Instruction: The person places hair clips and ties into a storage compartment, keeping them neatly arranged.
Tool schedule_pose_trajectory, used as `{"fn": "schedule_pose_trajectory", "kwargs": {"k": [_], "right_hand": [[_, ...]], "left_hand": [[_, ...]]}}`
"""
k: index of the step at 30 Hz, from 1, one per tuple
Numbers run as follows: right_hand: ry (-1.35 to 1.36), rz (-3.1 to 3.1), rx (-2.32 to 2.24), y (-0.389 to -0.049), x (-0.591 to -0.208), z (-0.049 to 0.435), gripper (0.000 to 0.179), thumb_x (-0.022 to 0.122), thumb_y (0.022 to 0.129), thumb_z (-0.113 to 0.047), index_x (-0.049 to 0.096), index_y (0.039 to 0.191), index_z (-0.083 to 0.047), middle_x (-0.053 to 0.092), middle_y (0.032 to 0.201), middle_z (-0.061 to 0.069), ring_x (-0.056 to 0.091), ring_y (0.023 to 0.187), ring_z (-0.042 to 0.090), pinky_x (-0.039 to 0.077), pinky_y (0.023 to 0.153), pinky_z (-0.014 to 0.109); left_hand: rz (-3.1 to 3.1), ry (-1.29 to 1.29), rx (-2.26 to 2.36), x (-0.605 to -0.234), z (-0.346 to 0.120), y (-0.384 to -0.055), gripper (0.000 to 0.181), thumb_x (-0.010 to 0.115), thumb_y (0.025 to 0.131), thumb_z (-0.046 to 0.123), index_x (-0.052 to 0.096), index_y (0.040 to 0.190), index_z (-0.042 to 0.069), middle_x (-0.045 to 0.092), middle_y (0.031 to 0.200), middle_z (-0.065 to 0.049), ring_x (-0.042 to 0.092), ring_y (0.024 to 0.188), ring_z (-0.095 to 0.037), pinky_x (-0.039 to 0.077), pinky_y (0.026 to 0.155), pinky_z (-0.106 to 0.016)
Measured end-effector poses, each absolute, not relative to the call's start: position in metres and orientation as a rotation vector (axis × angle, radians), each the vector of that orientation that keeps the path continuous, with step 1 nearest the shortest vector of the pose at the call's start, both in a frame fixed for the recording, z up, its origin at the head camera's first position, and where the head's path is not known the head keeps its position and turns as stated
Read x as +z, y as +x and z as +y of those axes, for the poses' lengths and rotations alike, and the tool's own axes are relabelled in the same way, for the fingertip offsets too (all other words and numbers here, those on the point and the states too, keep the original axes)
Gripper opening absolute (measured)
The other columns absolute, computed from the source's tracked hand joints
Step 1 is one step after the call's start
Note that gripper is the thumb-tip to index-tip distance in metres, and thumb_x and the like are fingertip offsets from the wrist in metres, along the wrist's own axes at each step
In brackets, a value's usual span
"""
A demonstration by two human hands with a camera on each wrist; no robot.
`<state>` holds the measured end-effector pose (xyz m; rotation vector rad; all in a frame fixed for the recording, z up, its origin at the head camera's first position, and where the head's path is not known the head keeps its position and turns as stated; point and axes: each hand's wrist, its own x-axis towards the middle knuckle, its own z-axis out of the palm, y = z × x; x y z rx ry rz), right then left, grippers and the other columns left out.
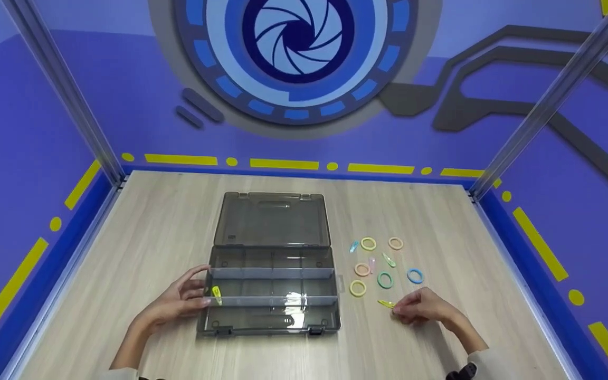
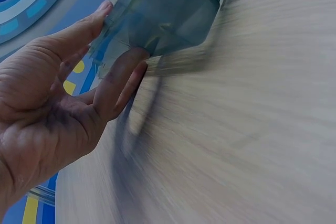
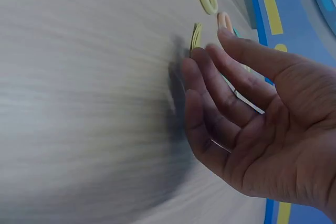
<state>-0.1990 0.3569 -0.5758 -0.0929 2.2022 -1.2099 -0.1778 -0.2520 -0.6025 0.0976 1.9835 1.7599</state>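
Note:
A smoky see-through compartment box (image 1: pixel 272 330) lies with its lid (image 1: pixel 273 219) folded back. My left hand (image 1: pixel 180 298) holds the box by its left side, with the thumb and a finger against the wall; the left wrist view shows this contact on the box's side (image 2: pixel 176 17). Inside the box's middle row, at the left end, is a yellow hair clip (image 1: pixel 217 294). To the right of the box, my right hand (image 1: pixel 423 306) pinches another yellow hair clip (image 1: pixel 385 304) at its fingertips, low over the table. In the right wrist view the clip (image 3: pixel 196 35) sticks out beyond the fingertips.
Several small hair ties, including a blue one (image 1: pixel 415 275), a green one (image 1: pixel 385 280) and a yellow one (image 1: pixel 358 288), lie right of the box. Among them are a blue clip (image 1: pixel 354 246), a pink clip (image 1: pixel 372 265) and a green clip (image 1: pixel 389 260). Printed walls enclose the table (image 1: pixel 167 221).

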Motion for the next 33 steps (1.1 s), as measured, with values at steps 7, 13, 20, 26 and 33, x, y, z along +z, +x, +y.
{"fn": "schedule_pose_trajectory", "kwargs": {"k": [7, 13, 20, 26, 33], "right_hand": [[-0.092, 2.198, -1.203, -0.199, -0.581, 0.358, 0.030, 0.073, 0.095, -0.021, 0.076, 0.110, 0.006, 0.080, 0.091, 0.006, 0.070, 0.073, 0.006, 0.054, 0.064, 0.022], [-0.060, 2.251, -1.279, -0.201, -0.586, 0.359, 0.034, 0.071, 0.095, -0.015, 0.070, 0.116, 0.011, 0.079, 0.094, 0.011, 0.072, 0.076, 0.010, 0.057, 0.066, 0.026], [-0.074, 2.298, -1.348, -0.202, -0.591, 0.354, 0.037, 0.075, 0.093, -0.014, 0.067, 0.119, 0.011, 0.078, 0.095, 0.012, 0.069, 0.077, 0.010, 0.054, 0.064, 0.024], [-0.251, 2.401, -1.308, -0.203, -0.595, 0.348, 0.034, 0.077, 0.090, -0.011, 0.069, 0.118, 0.007, 0.075, 0.093, 0.018, 0.065, 0.072, 0.007, 0.050, 0.059, 0.021], [-0.328, 2.551, -1.218, -0.203, -0.602, 0.340, 0.032, 0.082, 0.085, -0.011, 0.074, 0.111, 0.005, 0.072, 0.083, 0.009, 0.056, 0.063, -0.001, 0.045, 0.053, 0.017]], "left_hand": [[1.988, 0.087, 1.746, -0.601, -0.255, -0.177, 0.089, 0.074, 0.095, 0.017, 0.018, 0.164, 0.019, 0.031, 0.156, -0.033, 0.057, 0.129, -0.028, 0.054, 0.099, -0.045], [1.975, 0.088, 1.749, -0.601, -0.254, -0.178, 0.088, 0.072, 0.096, 0.017, 0.016, 0.164, 0.020, 0.031, 0.156, -0.033, 0.054, 0.133, -0.032, 0.053, 0.101, -0.046], [1.989, 0.056, 1.739, -0.602, -0.251, -0.179, 0.087, 0.072, 0.096, 0.018, 0.018, 0.164, 0.020, 0.031, 0.157, -0.032, 0.052, 0.136, -0.036, 0.053, 0.102, -0.046], [1.987, 0.064, 1.747, -0.602, -0.251, -0.180, 0.087, 0.072, 0.096, 0.017, 0.019, 0.164, 0.019, 0.030, 0.157, -0.033, 0.049, 0.139, -0.040, 0.053, 0.103, -0.044], [1.986, 0.040, 1.741, -0.602, -0.251, -0.180, 0.087, 0.073, 0.095, 0.018, 0.019, 0.164, 0.020, 0.031, 0.157, -0.032, 0.052, 0.136, -0.035, 0.053, 0.102, -0.045]]}}
